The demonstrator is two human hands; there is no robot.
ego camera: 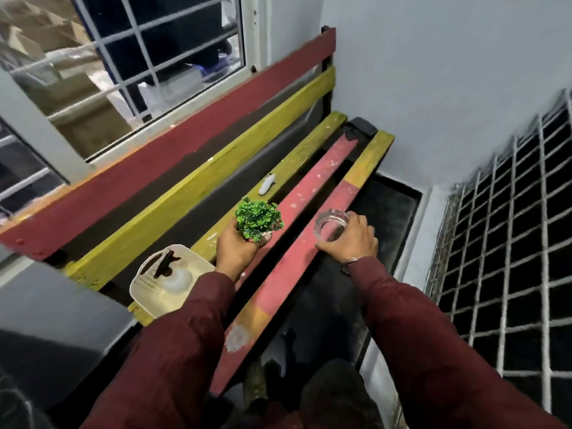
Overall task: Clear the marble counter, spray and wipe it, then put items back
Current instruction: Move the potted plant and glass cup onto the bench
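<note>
Left hand [236, 247] grip wrapped around small green plant [258, 221], frame centre. Right hand [349, 239] grip clamps clear glass [330, 226], upright over slatted worktop [297, 193].

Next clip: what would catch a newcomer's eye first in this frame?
The red and yellow slatted bench running diagonally through the middle. Over it, the left hand holds a small bright green plant and the right hand grips a clear glass. A white container sits on the bench's near left end.
</note>
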